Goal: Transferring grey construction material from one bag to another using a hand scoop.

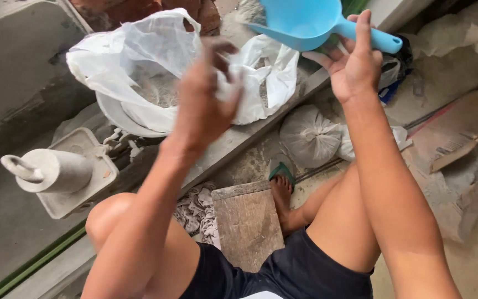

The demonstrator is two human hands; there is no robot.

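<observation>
A: At the ledge's top edge, right hand [354,66] is clenched round the handle of the blue scoop [305,22], bowl held up over the ledge [233,145]. What's in it I can't see from below.

B: And the left hand [203,99]?

A: Blurred, but fingers look pinched on the rim of the white bag [139,61], holding it open. Bag sits in a white basin [118,117] on the ledge, w/ grey powder showing inside.

B: So how far along?

A: My guess, mid-way. Some powder's already in the bag, but it's slack, nowhere near full. Scoop's up beside the bag mouth, not over it yet.

B: Anything done already?

A: One tied white sack [309,135] lies on the floor below the ledge, right of the bag, so looks like at least one lot's finished. Open bag isn't tied.

B: Other stuff nearby?

A: Grey mould w/ a handle [51,171] toward the ledge's left end, well apart from both hands. Wooden board [247,221] and a rag [197,210] on the floor betw. the knees.
</observation>
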